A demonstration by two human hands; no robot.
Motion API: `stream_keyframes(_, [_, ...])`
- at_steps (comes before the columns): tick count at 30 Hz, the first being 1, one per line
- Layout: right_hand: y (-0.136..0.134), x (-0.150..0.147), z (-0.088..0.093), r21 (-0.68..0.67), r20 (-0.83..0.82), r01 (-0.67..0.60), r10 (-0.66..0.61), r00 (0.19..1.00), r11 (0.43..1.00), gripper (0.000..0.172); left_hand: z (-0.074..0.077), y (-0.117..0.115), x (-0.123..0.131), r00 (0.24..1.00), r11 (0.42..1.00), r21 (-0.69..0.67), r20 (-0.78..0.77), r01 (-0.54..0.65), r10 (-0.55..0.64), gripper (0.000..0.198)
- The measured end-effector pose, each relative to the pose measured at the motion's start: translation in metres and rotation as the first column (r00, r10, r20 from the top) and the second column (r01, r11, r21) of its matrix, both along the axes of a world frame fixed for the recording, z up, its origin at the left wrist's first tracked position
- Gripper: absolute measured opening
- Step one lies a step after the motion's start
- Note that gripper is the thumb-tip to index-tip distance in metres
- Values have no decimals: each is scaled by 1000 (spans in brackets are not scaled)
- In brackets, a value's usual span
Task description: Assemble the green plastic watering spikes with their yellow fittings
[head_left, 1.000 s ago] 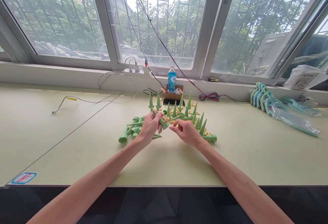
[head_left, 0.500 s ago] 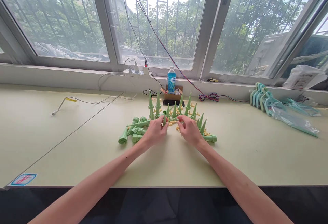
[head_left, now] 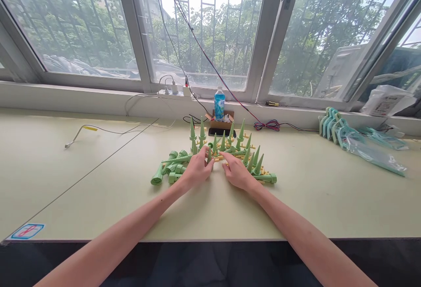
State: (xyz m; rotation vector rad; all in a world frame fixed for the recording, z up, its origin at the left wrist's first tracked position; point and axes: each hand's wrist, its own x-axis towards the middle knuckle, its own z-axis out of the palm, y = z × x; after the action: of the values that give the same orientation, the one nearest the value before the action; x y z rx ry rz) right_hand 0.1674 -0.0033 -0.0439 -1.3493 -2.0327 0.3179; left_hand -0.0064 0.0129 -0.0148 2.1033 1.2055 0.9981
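A heap of green plastic cone spikes (head_left: pixel 171 168) lies on the pale green table (head_left: pixel 98 182), and several more cones (head_left: pixel 241 131) stand upright behind it. Small yellow parts (head_left: pixel 219 157) are scattered among them. My left hand (head_left: pixel 196 169) has its fingers closed round a short upright green cone (head_left: pixel 209 154) at the middle of the group. My right hand (head_left: pixel 237 172) rests beside it, its fingers stretched forward to the yellow parts and holding nothing that I can see. A cone (head_left: pixel 265 177) lying flat is just right of that hand.
A water bottle (head_left: pixel 219 98), a small cardboard box (head_left: pixel 221 122) and a dark phone stand behind the cones. Cables (head_left: pixel 98 128) run along the table and the window sill. Teal plastic parts (head_left: pixel 332 122) and clear bags (head_left: pixel 375 153) lie at the far right.
My left hand has lowered the cone it held in the air and stands it upright among the others. My right hand has come down to the table beside it.
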Motion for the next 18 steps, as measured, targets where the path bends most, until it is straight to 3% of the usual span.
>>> stream_keyframes(6, [0, -2, 2, -40, 120, -15, 20, 993, 999, 51, 5, -2, 1, 994, 994, 53, 41, -99, 97, 38])
stream_keyframes(12, [-2, -4, 3, -21, 164, -27, 30, 986, 999, 46, 12, -5, 1, 981, 986, 91, 149, -141, 127, 38])
stream_keyframes(18, [-3, -5, 3, 18, 141, 5, -7, 990, 1000, 36, 12, -6, 2, 981, 986, 93, 151, -136, 121, 37])
